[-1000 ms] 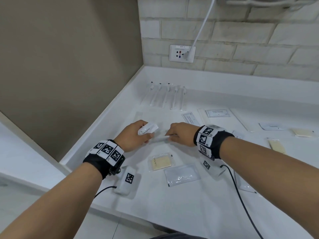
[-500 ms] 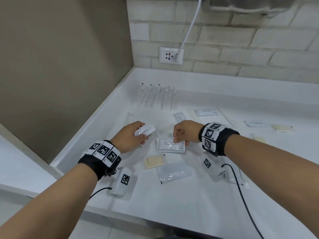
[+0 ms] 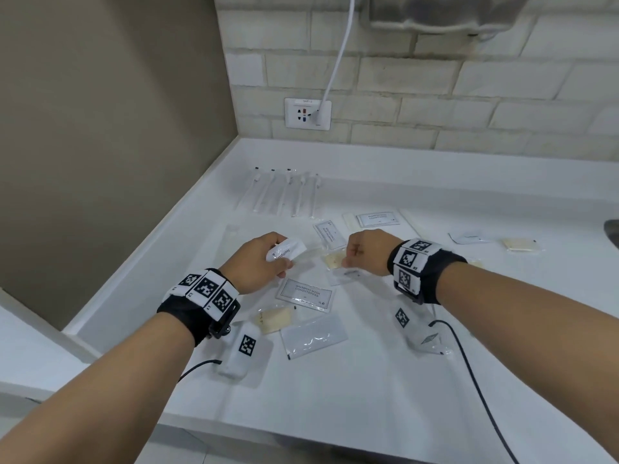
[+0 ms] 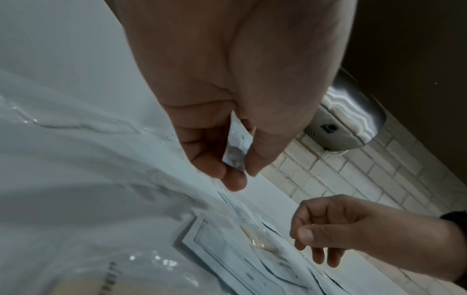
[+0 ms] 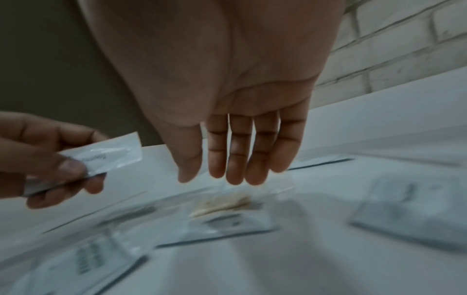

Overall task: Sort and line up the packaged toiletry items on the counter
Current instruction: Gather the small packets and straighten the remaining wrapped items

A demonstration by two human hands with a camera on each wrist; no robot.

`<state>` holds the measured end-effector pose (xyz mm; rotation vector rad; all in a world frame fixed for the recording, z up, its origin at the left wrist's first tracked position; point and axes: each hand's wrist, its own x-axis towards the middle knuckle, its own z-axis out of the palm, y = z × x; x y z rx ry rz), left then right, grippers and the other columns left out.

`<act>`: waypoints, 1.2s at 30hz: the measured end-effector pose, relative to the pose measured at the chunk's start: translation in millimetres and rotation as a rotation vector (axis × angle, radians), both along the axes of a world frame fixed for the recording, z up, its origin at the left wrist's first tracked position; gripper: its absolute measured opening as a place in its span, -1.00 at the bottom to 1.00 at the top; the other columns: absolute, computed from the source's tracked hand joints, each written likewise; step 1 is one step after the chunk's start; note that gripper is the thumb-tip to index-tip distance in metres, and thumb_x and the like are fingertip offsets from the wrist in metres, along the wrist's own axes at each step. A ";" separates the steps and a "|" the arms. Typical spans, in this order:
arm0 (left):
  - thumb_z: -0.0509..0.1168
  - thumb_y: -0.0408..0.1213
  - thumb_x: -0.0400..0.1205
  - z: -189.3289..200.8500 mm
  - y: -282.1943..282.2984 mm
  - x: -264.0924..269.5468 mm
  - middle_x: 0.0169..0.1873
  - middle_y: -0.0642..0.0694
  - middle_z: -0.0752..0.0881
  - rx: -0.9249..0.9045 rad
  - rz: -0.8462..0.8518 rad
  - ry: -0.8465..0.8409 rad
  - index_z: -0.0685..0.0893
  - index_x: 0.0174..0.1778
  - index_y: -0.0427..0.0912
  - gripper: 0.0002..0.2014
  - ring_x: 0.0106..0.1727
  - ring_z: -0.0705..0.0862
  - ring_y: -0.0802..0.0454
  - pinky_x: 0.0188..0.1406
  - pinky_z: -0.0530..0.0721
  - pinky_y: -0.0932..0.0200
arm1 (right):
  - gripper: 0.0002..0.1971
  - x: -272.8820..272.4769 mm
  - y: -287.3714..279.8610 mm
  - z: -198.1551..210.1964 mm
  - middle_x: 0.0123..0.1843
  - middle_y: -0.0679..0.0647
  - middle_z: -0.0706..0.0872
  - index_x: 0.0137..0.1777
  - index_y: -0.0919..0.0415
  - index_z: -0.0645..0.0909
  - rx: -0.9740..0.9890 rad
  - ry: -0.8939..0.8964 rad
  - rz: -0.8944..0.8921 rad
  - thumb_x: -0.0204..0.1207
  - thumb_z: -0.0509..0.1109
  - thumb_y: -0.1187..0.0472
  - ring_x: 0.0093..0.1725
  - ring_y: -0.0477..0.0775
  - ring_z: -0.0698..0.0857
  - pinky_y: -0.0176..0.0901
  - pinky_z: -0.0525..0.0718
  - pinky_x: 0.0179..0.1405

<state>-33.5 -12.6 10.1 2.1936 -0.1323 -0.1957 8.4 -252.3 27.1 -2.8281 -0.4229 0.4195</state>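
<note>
Left hand [image 3: 258, 262] pinches a small white toothpaste sachet [image 3: 286, 250] clear of the white counter [image 3: 368, 380]. Right hand [image 5: 227, 111], fingers straight and empty, hovers above a clear packet with beige contents [image 3: 333, 259]. Risk: overlapping slippery packets may drag along together, disturbing the wrapped toothbrush row [image 3: 284, 192].

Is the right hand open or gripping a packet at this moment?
Open. The right wrist view shows the right hand with fingers straight, hovering empty above a tan packet on the counter.
</note>
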 end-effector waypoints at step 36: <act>0.50 -0.31 0.50 3.5 -52.7 13.7 -0.24 0.02 0.77 -0.028 0.074 -0.031 0.74 -0.11 -0.08 -0.89 -0.35 0.67 0.09 -0.20 0.62 0.18 | -0.73 6.4 -40.9 28.7 -0.14 0.02 0.51 -0.37 0.12 0.43 0.393 -0.170 0.137 0.30 0.48 0.40 -0.29 -0.03 0.51 -0.26 0.50 -0.27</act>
